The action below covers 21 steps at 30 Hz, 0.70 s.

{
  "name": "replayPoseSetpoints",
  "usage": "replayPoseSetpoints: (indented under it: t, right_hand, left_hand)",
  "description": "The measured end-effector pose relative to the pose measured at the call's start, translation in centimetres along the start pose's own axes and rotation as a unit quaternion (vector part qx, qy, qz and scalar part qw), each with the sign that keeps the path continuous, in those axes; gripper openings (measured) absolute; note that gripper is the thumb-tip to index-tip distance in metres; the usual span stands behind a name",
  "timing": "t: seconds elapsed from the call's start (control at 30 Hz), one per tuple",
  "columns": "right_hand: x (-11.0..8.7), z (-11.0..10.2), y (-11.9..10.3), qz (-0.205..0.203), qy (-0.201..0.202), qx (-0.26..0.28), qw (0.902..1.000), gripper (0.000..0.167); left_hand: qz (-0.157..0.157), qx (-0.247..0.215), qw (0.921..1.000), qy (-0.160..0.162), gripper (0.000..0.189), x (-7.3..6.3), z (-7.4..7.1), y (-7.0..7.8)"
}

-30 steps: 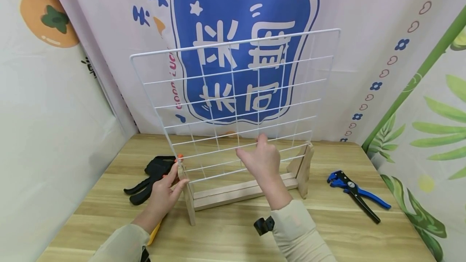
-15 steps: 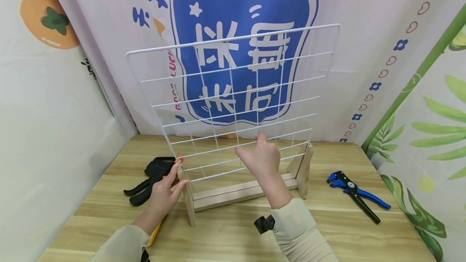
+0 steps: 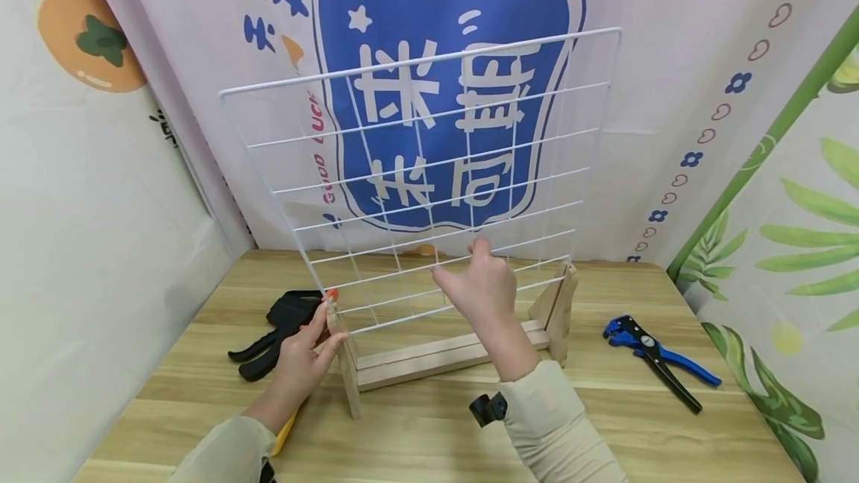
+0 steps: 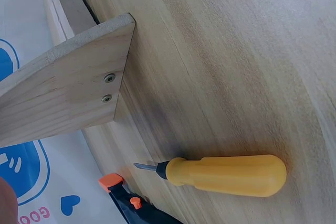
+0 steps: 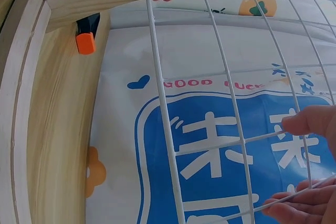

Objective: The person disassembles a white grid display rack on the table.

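A white wire grid panel (image 3: 429,207) stands tilted between the two uprights of a wooden stand (image 3: 436,358). My right hand (image 3: 485,293) grips the lower part of the grid near its middle. In the right wrist view, that hand (image 5: 307,182) has its thumb and fingers about the wires. My left hand (image 3: 305,360) holds the top of the left upright (image 3: 344,364), thumb on the near side, beside the grid's lower left corner. Two screw heads show low on an upright's outer face (image 4: 68,87) in the left wrist view.
A black clamp with orange tips (image 3: 278,334) lies left of the stand. Near the left forearm is a yellow-handled screwdriver (image 4: 231,174), mostly hidden in the head view. Blue and black wire-stripping pliers (image 3: 654,356) lie at the right. A printed cloth (image 3: 624,170) hangs behind the table.
The grid's top edge has risen in the view and its left corner has shifted left, so the panel's tilt has changed. My right hand has moved up slightly; the left hand stays put.
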State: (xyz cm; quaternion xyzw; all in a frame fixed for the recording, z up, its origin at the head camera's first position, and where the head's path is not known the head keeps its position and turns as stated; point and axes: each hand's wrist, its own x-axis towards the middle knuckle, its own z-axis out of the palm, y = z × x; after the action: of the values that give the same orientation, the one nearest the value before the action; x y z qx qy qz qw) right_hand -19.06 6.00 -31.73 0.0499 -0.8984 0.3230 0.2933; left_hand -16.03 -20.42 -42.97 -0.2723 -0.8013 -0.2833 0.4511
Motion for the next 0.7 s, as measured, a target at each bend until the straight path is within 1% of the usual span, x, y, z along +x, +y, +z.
replayPoseSetpoints:
  t: [0.17, 0.43, 0.7]
  right_hand:
    - [0.05, -0.11, -0.09, -0.006, 0.0, -0.017, 0.9998, 0.051]
    - [0.28, -0.1, -0.12, -0.018, 0.008, -0.033, 0.9993, 0.049]
    - [0.46, -0.26, -0.28, -0.019, -0.003, -0.037, 0.9991, 0.051]
  left_hand:
    - [0.006, -0.001, 0.9999, 0.011, 0.064, -0.01, 0.0, 0.07]
    - [0.01, 0.001, 0.9999, 0.011, 0.065, 0.04, 0.1, -0.15]
    - [0.01, 0.002, 0.9999, 0.011, 0.066, -0.07, 0.06, 0.0]
